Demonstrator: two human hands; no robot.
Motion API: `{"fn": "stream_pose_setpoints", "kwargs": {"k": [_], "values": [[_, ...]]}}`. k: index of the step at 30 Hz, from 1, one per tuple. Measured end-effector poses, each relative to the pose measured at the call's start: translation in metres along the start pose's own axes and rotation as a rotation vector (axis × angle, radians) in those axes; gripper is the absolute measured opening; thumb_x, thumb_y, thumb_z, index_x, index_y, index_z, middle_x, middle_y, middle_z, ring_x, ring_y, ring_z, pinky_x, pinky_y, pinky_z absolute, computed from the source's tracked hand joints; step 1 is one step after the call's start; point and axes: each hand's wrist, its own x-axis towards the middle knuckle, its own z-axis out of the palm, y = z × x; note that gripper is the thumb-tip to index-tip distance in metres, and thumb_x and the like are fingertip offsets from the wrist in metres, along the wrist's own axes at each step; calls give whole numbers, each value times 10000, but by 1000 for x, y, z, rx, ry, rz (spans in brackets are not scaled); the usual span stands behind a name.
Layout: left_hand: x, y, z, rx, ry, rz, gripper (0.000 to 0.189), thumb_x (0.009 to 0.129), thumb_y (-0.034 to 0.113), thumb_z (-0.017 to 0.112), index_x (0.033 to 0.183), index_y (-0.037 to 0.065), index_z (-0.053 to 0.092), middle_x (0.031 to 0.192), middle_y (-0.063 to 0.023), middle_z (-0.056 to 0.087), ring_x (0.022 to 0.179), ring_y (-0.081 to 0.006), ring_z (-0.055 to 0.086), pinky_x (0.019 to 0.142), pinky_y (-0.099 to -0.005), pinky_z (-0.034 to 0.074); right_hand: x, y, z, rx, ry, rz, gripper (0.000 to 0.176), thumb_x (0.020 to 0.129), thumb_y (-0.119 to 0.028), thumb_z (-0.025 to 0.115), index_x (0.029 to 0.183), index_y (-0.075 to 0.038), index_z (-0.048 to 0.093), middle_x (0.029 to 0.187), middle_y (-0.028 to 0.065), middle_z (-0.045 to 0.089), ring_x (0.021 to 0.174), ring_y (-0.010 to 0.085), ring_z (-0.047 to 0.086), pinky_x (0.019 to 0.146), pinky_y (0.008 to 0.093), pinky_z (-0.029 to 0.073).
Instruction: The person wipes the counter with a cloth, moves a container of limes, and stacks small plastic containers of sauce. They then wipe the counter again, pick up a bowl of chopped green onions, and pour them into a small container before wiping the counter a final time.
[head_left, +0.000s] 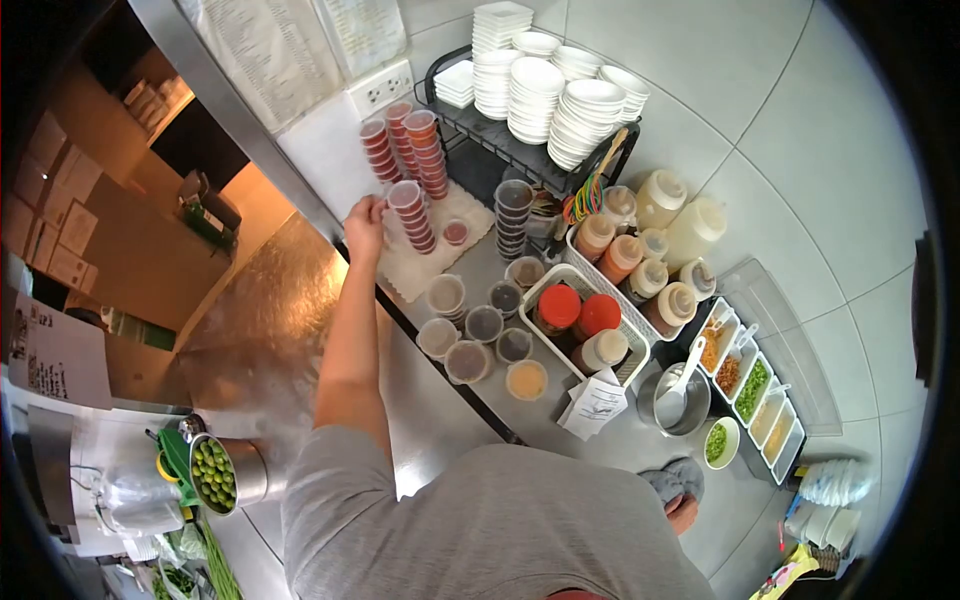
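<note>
My left hand [366, 224] reaches out with its fingers curled, fingertips right at the left side of a stack of small lidded cups of red sauce [408, 212]. What those fingers hold, if anything, I cannot tell. The stack leans slightly on a pale cloth [462, 208], and a single red sauce cup [455, 232] sits to its right. Taller stacks of red sauce cups [425, 150] stand just behind. Beyond my torso, my right hand [683, 514] is closed at the edge of a grey cloth [672, 482] on the counter; its fingers are partly hidden.
Lidded tubs of sauce [468, 361] and a dark cup stack [513, 215] stand mid-counter. A white basket [640, 375] holds red-lidded jars. Squeeze bottles [672, 308], a metal pot [660, 408] and topping trays [752, 390] line the wall. White bowls [585, 115] fill a black rack.
</note>
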Motion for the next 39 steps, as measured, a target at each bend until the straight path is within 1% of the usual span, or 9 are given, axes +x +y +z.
{"fn": "stream_pose_setpoints", "kwargs": {"k": [6,12,15,21,24,27,30,33,39], "values": [[-98,11,-23,-174,-233,-278,88,845,114,587,866,43,634,717,-70,645,646,-148,619,602,-288,483,-5,7,8,21,11,37,244,902,-193,436,961,32,509,882,217,520,840,402,482,733,450,371],[-90,58,14,-71,-193,305,128,803,117,630,912,49,634,856,-126,638,653,-287,616,594,-351,508,-2,6,10,32,46,2,242,898,-199,442,957,26,508,885,218,520,841,400,482,733,452,371],[-80,57,34,317,-227,394,145,815,157,602,938,83,625,804,-127,617,658,-316,600,563,-382,496,-4,7,8,42,48,-7,244,896,-199,446,959,28,509,882,220,522,841,400,485,732,455,373],[-89,53,37,247,-157,476,133,806,171,611,898,75,604,729,-107,581,652,-289,602,545,-376,487,-4,8,8,35,44,-2,244,898,-195,445,966,29,513,882,221,530,833,401,491,724,462,377],[-108,39,35,32,-9,153,291,773,166,657,1030,62,568,774,-120,594,700,-287,611,594,-371,490,-3,6,7,30,23,19,241,900,-195,443,967,26,513,880,219,533,828,403,493,719,460,380],[-104,41,27,166,187,174,558,722,206,719,1189,64,449,884,-156,615,786,-317,616,672,-383,487,-4,5,7,27,29,17,239,903,-194,441,967,25,510,879,221,532,823,405,493,714,457,382],[-87,46,31,167,126,115,758,667,242,765,1266,74,331,986,-204,608,852,-342,615,729,-404,479,-5,12,11,27,57,-33,241,905,-195,438,967,27,507,877,226,526,818,409,489,708,459,380],[-72,48,31,59,-155,-140,752,644,214,775,1239,58,343,988,-218,609,864,-345,617,733,-403,484,-4,12,15,29,89,-35,244,908,-196,436,965,31,504,871,233,519,816,413,484,705,463,377],[-56,58,30,-12,-212,-234,695,649,197,762,1207,68,367,835,-181,640,771,-348,630,661,-406,488,0,3,4,52,11,7,240,908,-190,436,956,36,503,866,238,511,817,420,475,705,467,373]]}}
